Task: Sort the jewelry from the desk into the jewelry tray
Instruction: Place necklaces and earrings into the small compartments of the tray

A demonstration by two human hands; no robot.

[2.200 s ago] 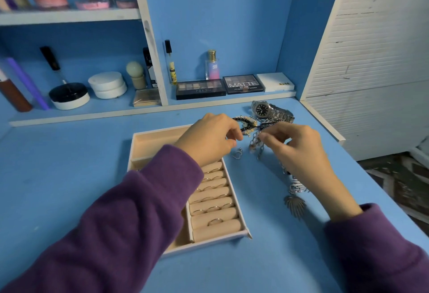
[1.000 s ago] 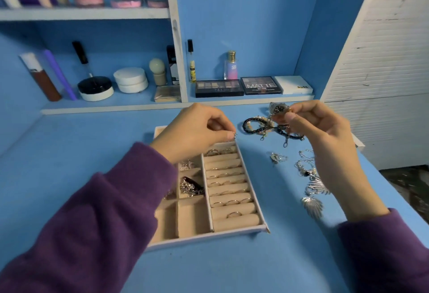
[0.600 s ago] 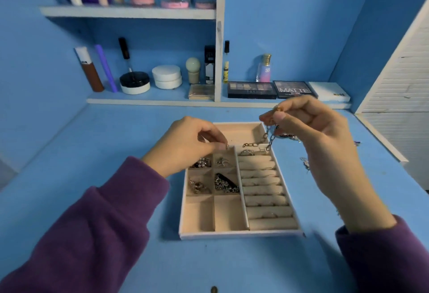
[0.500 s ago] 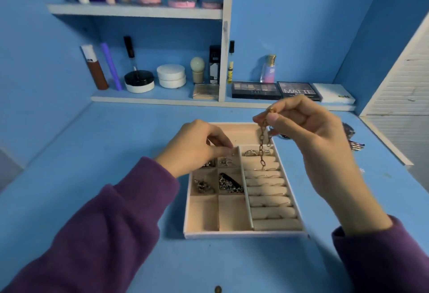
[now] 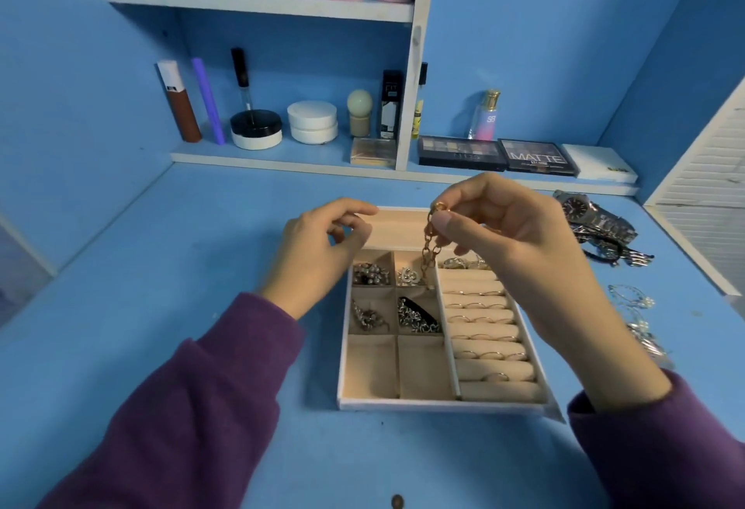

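Nearest us, a small brown round disc lies on the blue desk, well short of everything else. Beyond it sits the cream rectangular jewelry tray. Its right side is a bank of padded rolls with thin gold rings tucked between them. Its left side is split into square compartments, the nearer two bare and the farther four holding small silver pieces.

Our left hand hovers at the tray's far left corner, fingers loosely curled, thumb and forefinger apart, with nothing that we can see between them. Our right hand is above the far part of the tray, thumb and forefinger pinched on the top of a gold link chain. The chain hangs straight down, its lower end at the far compartment beside the ring rolls.

To the right, loose silver jewelry lies on the desk, and farther back a silver metal wristwatch with a dark dial. On the low shelf behind rest two dark eyeshadow palettes.
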